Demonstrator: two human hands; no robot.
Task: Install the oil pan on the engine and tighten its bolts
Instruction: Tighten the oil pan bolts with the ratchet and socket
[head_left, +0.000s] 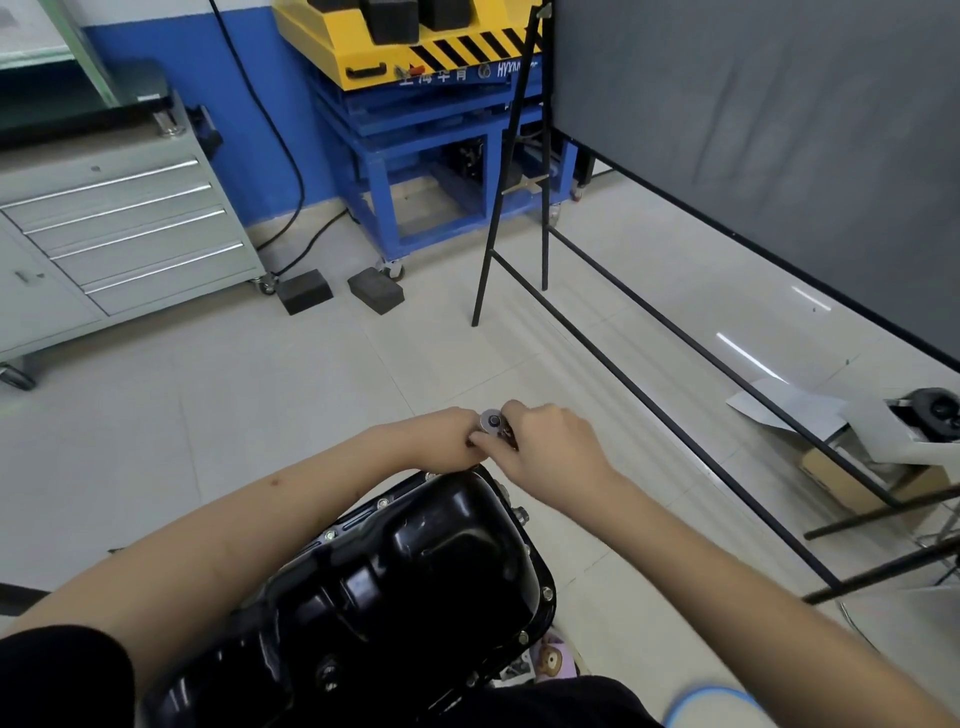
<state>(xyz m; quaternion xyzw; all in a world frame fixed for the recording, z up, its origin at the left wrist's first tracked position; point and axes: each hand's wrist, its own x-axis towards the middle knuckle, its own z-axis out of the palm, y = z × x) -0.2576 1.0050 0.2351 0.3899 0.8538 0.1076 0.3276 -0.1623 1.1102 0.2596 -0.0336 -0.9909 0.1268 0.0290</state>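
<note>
Oil pan (415, 582) sits black and bolted in the near centre, both hands closed on the ratchet (492, 422) at its far edge: left hand (447, 436) steadies the head, right hand (550, 447) should swing short, keeping socket square.

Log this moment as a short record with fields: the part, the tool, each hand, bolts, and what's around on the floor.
part: black oil pan, seated, sump side up
tool: ratchet head at the pan's far edge
left hand: closed on the ratchet
right hand: closed on the ratchet
bolts: several bolts visible along the flange
floor: two black blocks, open cardboard box
</note>
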